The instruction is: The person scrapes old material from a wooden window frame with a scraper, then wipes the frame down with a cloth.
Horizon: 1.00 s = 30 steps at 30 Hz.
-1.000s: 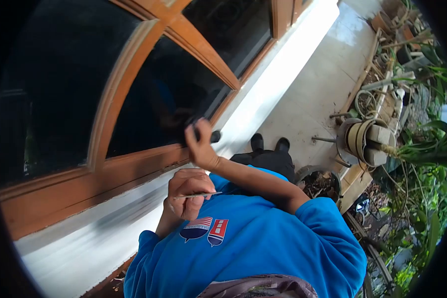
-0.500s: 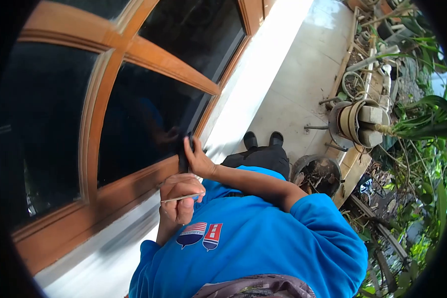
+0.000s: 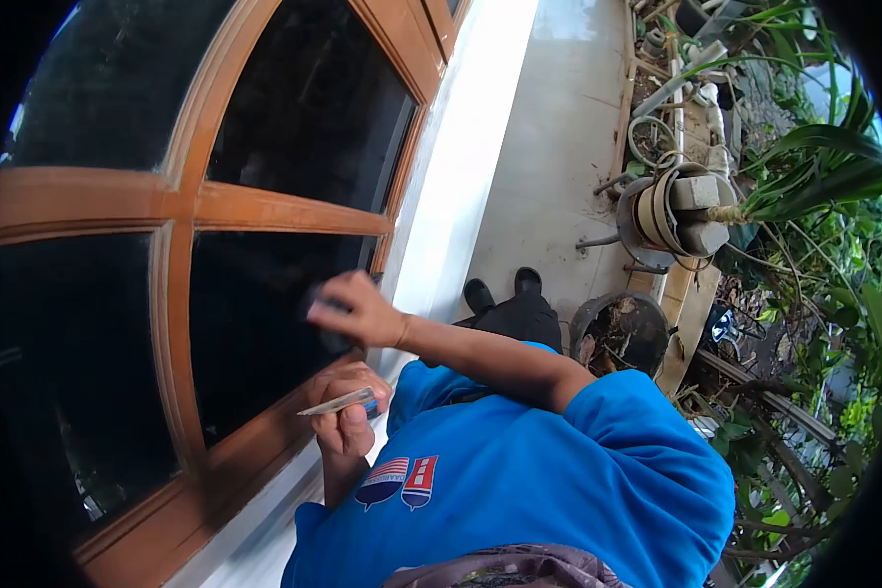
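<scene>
My right hand (image 3: 361, 310) is over the lower pane of dark window glass (image 3: 250, 323), blurred by motion. Its fingers are closed round a small dark cloth or pad (image 3: 329, 338), which is hard to tell from the glass behind it. Near the bottom rail of the wooden window frame (image 3: 255, 431), my left hand (image 3: 347, 382) is closed in a fist. Out of that fist sticks a thin, flat scraper-like tool (image 3: 335, 403) with a bit of blue at one end; the fingers hide part of it.
A white ledge (image 3: 461, 186) runs beside the window. Past my shoes (image 3: 527, 281) lies a tiled walkway (image 3: 549, 147). To the right stand a dark pot of dry leaves (image 3: 617, 333), a plant pot holding concrete blocks (image 3: 696, 194) on a metal stand, pipes and leafy plants.
My right hand has moved left and up from the pane's lower right corner, out over the glass. My left hand has shifted slightly down, tilting the flat tool. The view has turned somewhat.
</scene>
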Tool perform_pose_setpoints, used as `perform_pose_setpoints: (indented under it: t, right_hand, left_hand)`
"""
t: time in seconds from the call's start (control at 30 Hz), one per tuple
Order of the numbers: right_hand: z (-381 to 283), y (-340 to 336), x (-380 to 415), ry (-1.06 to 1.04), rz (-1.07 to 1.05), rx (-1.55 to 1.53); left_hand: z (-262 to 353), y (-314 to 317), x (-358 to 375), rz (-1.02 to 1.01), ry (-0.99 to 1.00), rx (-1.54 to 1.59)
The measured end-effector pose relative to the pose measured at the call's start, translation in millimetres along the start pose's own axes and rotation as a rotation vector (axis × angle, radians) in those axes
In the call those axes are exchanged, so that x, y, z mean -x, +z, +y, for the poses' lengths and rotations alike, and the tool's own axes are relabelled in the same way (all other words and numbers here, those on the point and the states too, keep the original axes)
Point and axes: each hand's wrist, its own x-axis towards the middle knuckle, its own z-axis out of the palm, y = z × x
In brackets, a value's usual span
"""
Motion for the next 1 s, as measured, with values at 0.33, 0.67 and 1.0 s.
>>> perform_pose_setpoints:
  t: [0.33,0.67,1.0]
  right_hand:
    - [146.2,-74.5,24.2,1.033,0.729,-0.461]
    - [269.1,-149.9,-43.6,1.056,0.600,-0.104]
    - [242.1,-135.0,-128.7,0.725,0.362,-0.073]
  left_hand:
    - [-46.0,10.1,-17.2,0.025,-0.114,0.104]
    - [-76.4,48.4,-114.0,-0.079,-0.271,-0.031]
    - [-94.6,94.5,-200.8,0.056,-0.380,-0.052]
